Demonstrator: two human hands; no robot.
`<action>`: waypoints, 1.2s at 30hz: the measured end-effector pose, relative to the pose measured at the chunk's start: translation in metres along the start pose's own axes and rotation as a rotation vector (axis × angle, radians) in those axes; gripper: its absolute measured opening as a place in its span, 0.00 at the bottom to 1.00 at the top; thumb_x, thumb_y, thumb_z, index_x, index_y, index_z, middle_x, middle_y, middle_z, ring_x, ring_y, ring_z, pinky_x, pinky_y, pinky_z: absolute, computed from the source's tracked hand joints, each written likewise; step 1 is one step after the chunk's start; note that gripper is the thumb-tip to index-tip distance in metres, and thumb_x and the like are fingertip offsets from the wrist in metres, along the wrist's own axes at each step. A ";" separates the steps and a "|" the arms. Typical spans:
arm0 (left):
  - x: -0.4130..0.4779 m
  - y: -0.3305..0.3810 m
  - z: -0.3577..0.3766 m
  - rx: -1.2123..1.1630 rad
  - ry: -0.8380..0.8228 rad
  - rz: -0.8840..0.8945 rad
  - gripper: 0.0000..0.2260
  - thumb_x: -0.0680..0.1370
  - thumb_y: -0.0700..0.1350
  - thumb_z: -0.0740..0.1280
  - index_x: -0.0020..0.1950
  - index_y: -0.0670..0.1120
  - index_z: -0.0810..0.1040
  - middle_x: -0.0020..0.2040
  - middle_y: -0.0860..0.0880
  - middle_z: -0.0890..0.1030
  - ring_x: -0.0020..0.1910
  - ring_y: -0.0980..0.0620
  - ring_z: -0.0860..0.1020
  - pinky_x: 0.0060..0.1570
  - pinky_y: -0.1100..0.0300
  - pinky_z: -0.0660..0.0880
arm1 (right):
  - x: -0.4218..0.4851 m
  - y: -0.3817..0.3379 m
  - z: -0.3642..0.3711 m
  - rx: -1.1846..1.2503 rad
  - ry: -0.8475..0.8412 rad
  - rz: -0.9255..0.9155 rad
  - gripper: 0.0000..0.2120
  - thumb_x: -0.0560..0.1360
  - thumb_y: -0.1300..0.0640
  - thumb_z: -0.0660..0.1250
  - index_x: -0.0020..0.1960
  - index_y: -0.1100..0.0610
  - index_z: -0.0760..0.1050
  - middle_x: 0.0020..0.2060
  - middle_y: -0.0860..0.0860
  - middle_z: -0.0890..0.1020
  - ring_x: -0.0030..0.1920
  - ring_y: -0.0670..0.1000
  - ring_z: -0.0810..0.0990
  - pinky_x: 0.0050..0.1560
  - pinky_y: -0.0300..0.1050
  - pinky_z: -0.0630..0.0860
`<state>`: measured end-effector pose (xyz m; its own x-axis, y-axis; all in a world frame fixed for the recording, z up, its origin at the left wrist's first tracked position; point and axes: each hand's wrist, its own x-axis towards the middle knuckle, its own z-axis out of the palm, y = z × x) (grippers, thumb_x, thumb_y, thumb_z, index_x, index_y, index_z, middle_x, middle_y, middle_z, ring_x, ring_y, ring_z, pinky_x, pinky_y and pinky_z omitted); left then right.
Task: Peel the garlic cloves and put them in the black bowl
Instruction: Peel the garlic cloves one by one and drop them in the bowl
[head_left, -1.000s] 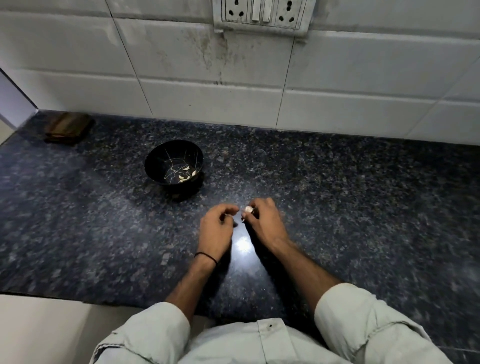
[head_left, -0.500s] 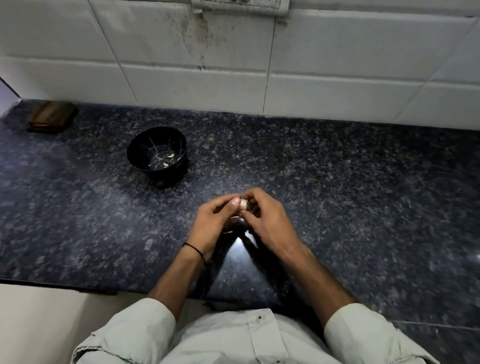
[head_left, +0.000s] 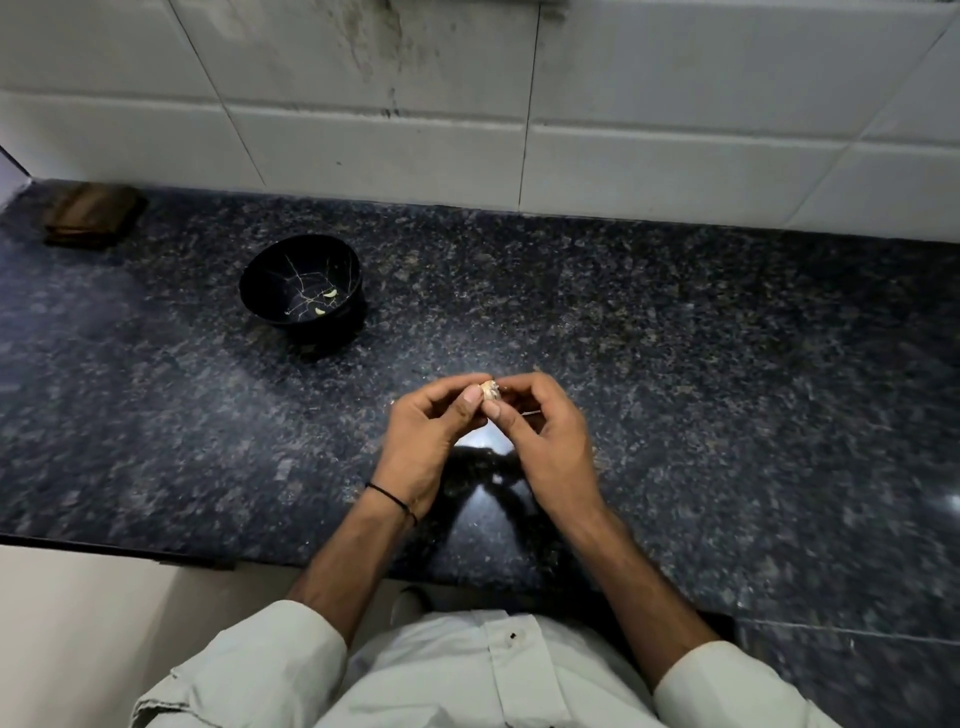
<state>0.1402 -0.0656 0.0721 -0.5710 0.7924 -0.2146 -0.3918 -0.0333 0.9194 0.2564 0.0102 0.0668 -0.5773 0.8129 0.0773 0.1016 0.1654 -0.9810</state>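
**Granite counter, both hands on one garlic clove**

Dark speckled granite counter (head_left: 727, 364) fills most of your view, with a white tile wall (head_left: 649, 130) along the 12 o'clock edge, stained near the top. Your pale shirt (head_left: 467, 675) with rolled sleeves sits at 6 o'clock.

Your left hand (head_left: 426, 441) and right hand (head_left: 550, 447) meet just right of centre, raised a little over the counter. Fingers of both are curled, and the thumb and fingertips of each pinch the same garlic clove (head_left: 489, 391) from opposite sides. Can't tell how much skin is on it; it's small and partly covered.

The black bowl (head_left: 249, 280) stands upright on the counter at 10 o'clock from your hands, well apart from them. A brown flat block (head_left: 93, 215) lies further out at 10 o'clock, against the wall. There's a thin black band (head_left: 392, 499) on your left wrist. A couple of pale cloves (head_left: 329, 294) lie inside the bowl, on its right side.
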 end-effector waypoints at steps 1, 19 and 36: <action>0.000 0.000 0.000 0.017 0.002 0.006 0.12 0.73 0.44 0.70 0.55 0.42 0.82 0.50 0.44 0.86 0.53 0.48 0.83 0.56 0.56 0.79 | 0.000 -0.001 0.000 0.016 0.014 0.001 0.05 0.78 0.53 0.72 0.52 0.52 0.81 0.48 0.47 0.83 0.51 0.49 0.82 0.53 0.51 0.80; 0.005 0.005 0.003 0.161 0.060 0.142 0.08 0.79 0.35 0.68 0.57 0.38 0.83 0.48 0.42 0.86 0.48 0.49 0.83 0.49 0.61 0.79 | 0.002 -0.013 0.018 -0.057 0.256 -0.005 0.06 0.80 0.57 0.68 0.48 0.56 0.83 0.43 0.46 0.81 0.43 0.47 0.81 0.44 0.39 0.76; 0.029 0.002 -0.020 0.392 -0.006 0.119 0.08 0.79 0.37 0.68 0.57 0.43 0.83 0.49 0.48 0.85 0.48 0.54 0.82 0.51 0.60 0.80 | 0.009 -0.002 0.003 -0.221 0.329 0.053 0.06 0.83 0.57 0.64 0.48 0.55 0.78 0.43 0.49 0.79 0.42 0.45 0.76 0.42 0.37 0.72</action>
<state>0.1080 -0.0549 0.0611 -0.5911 0.8006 -0.0981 -0.0176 0.1088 0.9939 0.2489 0.0152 0.0693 -0.2803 0.9529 0.1159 0.3171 0.2059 -0.9258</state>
